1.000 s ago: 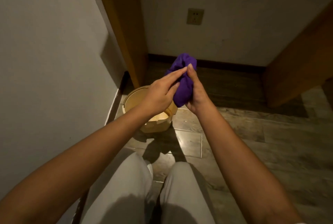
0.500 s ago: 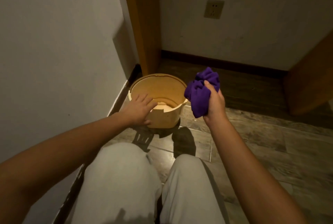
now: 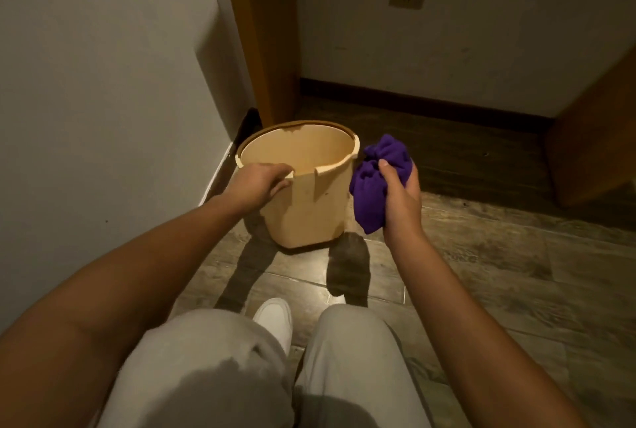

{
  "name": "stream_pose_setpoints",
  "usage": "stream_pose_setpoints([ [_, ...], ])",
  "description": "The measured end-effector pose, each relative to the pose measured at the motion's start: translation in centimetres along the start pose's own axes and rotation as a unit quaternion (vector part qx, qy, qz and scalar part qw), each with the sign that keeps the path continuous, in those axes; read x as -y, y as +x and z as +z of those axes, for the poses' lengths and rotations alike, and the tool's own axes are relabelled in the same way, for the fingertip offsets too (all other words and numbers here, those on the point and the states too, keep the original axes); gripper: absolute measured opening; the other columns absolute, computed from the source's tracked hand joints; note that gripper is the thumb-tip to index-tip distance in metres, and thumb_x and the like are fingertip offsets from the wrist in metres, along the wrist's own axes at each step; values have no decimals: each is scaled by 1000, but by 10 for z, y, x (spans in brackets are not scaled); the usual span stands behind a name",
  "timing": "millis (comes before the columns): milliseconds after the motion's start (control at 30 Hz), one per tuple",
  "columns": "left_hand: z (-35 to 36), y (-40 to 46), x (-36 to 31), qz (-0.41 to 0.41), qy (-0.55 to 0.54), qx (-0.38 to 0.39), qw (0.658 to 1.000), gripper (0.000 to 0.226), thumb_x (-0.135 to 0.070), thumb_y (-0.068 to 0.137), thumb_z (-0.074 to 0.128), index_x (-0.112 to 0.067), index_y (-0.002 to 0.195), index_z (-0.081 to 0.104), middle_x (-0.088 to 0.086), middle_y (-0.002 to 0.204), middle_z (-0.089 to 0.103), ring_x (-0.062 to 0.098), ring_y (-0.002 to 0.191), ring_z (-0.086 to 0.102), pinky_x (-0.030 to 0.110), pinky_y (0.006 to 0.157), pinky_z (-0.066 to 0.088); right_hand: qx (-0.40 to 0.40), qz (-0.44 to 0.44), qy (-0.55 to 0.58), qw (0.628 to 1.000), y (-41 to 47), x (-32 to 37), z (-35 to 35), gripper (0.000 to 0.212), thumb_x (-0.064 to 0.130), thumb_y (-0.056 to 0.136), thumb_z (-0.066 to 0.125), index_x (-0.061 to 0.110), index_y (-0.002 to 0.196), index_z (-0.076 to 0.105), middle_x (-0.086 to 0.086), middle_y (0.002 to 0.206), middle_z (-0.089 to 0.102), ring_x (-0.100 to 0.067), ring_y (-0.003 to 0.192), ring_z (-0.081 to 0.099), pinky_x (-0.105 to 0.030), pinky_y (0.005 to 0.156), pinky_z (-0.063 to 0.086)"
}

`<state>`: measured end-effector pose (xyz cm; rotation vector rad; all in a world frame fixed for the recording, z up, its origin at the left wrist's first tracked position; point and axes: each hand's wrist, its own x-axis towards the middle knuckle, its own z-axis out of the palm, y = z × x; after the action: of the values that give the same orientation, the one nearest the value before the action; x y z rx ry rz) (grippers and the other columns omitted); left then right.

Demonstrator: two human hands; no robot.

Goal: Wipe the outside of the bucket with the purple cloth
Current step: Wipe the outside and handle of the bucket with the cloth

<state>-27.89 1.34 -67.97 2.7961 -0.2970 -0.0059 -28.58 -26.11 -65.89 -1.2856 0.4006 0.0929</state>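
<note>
A cream plastic bucket (image 3: pixel 311 211) stands upright on the floor near the corner, its near rim cracked with a notch cut out. My left hand (image 3: pixel 256 185) grips the bucket's near-left rim, fingers curled over the edge. My right hand (image 3: pixel 401 193) holds the bunched purple cloth (image 3: pixel 373 183) right beside the bucket's right wall; the cloth looks to be touching or nearly touching it.
A white wall (image 3: pixel 103 101) runs along the left, close to the bucket. A wooden door frame (image 3: pixel 265 32) stands behind it, and a wooden panel (image 3: pixel 595 138) at the right. My knees in light trousers (image 3: pixel 213 369) and a white shoe (image 3: pixel 275 321) are below, on the wood-look floor (image 3: pixel 516 273).
My left hand let go of the cloth and took hold of the bucket's rim. My right hand carried the cloth down to the bucket's right side. The view tilted down.
</note>
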Motion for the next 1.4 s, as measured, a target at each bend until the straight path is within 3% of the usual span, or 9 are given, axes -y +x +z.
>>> stream_pose_setpoints([
  [67, -3, 12, 1, -39, -51, -4, 998, 29, -33, 100, 58, -27, 128, 64, 1, 117, 72, 25, 104, 65, 36, 82, 48, -14, -42, -52, 998, 10, 1, 7, 68, 51, 89, 72, 42, 150, 43, 8, 142, 57, -18, 123, 60, -42, 98, 54],
  [267, -2, 31, 8, -99, -115, -9, 988, 38, -42, 102, 51, -27, 135, 60, 2, 131, 66, 27, 116, 59, 40, 91, 48, -31, -99, -192, 976, 38, -18, 54, 60, 42, 100, 63, 33, 154, 39, 4, 145, 56, -21, 128, 57, -48, 107, 50],
  [400, 1, 40, 8, -97, -127, -47, 986, 39, -38, 102, 51, -22, 137, 60, 5, 132, 66, 27, 120, 59, 36, 93, 45, -17, -126, -263, 956, 52, -39, 99, 77, 55, 100, 58, 28, 163, 24, -6, 166, 31, -31, 144, 43, -49, 110, 45],
  [533, -2, 45, 9, -71, -138, -73, 985, 36, -34, 103, 50, -18, 131, 64, 7, 120, 72, 28, 111, 64, 40, 88, 51, 17, -173, -384, 907, 55, -75, 124, 84, 64, 99, 52, 31, 165, 12, -8, 174, 12, -37, 155, 23, -56, 119, 37],
  [700, 7, 39, 22, -102, -153, -86, 979, 39, -39, 102, 50, -22, 135, 63, 5, 126, 70, 26, 114, 62, 34, 90, 47, -5, -207, -504, 839, 67, -127, 98, 79, 64, 100, 45, 28, 164, 15, -11, 172, 21, -36, 157, 19, -57, 126, 20],
  [933, 7, 40, 21, -122, -162, -76, 976, 41, -43, 102, 49, -24, 137, 61, 4, 132, 66, 28, 120, 58, 34, 92, 42, -81, 8, -440, 894, 97, -143, 65, 71, 58, 106, 36, 19, 164, 21, -15, 170, 29, -38, 154, 27, -56, 124, 25],
  [1200, 5, 47, 20, -102, -176, -61, 977, 41, -41, 104, 47, -21, 137, 60, 6, 121, 71, 24, 110, 64, 37, 86, 53, -30, -185, -390, 902, 78, -106, 143, 64, 49, 104, 36, 26, 162, 27, -9, 171, 26, -34, 158, 16, -55, 126, 16],
  [1300, 12, 41, 26, -120, -202, -60, 970, 41, -41, 103, 48, -20, 137, 60, -3, 115, 70, 15, 104, 63, 22, 80, 50, -52, -161, -439, 882, 101, -95, 148, 59, 50, 105, 35, 28, 159, 35, -7, 168, 35, -33, 156, 25, -56, 126, 19],
  [1400, 20, 26, 31, -162, -214, -80, 960, 40, -39, 103, 49, -19, 135, 62, -4, 117, 70, 8, 105, 58, 16, 83, 44, -49, -89, -435, 894, 130, -97, 122, 52, 56, 105, 38, 31, 150, 47, -4, 147, 58, -32, 135, 53, -55, 113, 41],
])
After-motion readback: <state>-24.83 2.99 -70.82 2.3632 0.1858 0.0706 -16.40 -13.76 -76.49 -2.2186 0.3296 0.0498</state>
